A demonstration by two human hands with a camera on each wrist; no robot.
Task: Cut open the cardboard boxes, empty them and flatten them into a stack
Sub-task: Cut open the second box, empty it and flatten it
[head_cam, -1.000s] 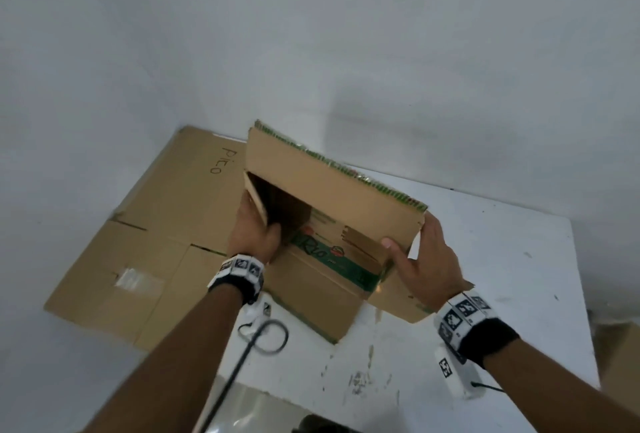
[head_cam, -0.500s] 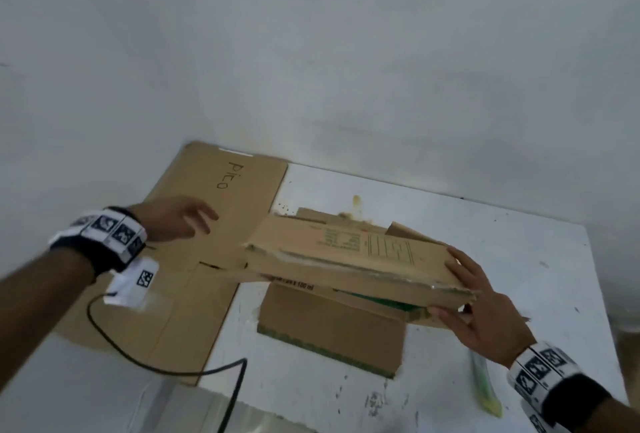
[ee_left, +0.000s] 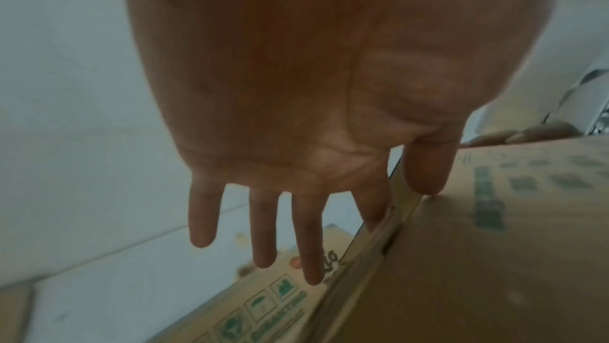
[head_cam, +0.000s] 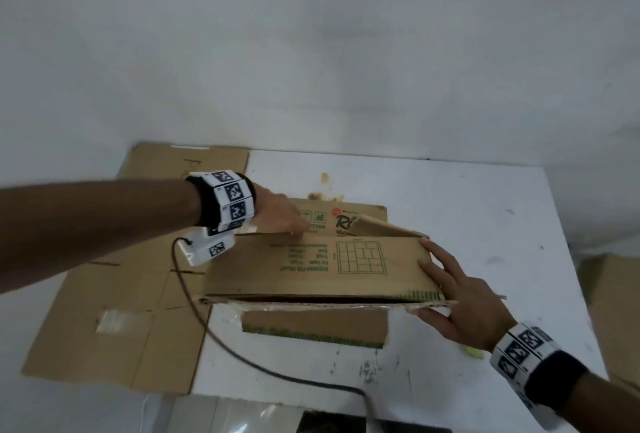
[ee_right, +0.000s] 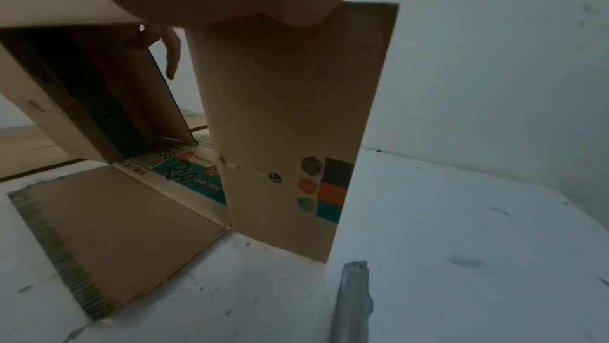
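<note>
Back from its reach over the flattened cardboard (head_cam: 114,297) at the table's left, the left hand (head_cam: 277,212) now meets the far top edge of the box (head_cam: 311,268), fingers straight and spread, thumb on the upper panel, nothing clenched. The right hand (head_cam: 460,304) stays at the box's right end, fingers extended flat on the top panel and thumb under its near edge, pinching it lightly. Since half a second ago the box sits lower and squarer to the viewer, its panels leaning over a dark slot, one flap (head_cam: 313,332) already lying flat on the white table (head_cam: 485,224). I judge the collapse half done: both hands look placed to press the top down, then slide the box onto the flat sheet. A yellow-green object (head_cam: 472,351), perhaps the cutter, lies beside the right wrist. The left forearm crosses level from the left; the right comes up from the lower right.
</note>
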